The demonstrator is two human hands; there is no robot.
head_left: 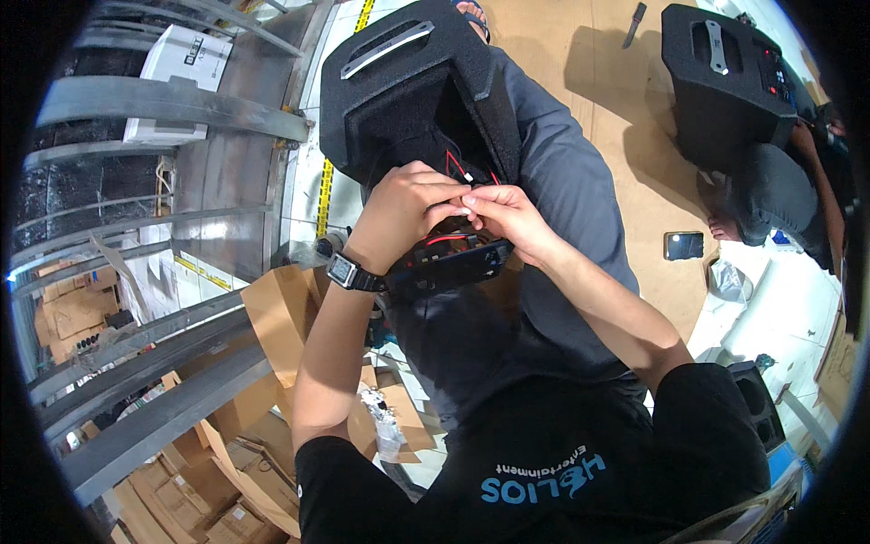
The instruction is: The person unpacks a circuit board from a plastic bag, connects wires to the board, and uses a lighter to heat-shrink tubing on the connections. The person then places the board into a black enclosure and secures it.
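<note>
A black speaker cabinet (489, 100) with a silver handle (388, 50) leans between my legs, its open cavity toward me. From inside it come thin red and black wires (456, 161) with a small white plug near their end. In front of the opening, my left hand (412, 207) and my right hand (509, 220) meet fingertip to fingertip. Both are closed in a pinch on what looks like a small white wire connector, mostly hidden by the fingers. Below them a black electronics panel (453, 269) rests tilted near my lap, with red and black wires (449, 239) on its upper side.
A second black speaker (725, 77) stands at the right beside another person's leg (779, 195). A phone (683, 246) and a dark, narrow tool (635, 24) lie on the cardboard floor covering. Metal racking (172, 100) and open cardboard boxes (281, 317) line the left.
</note>
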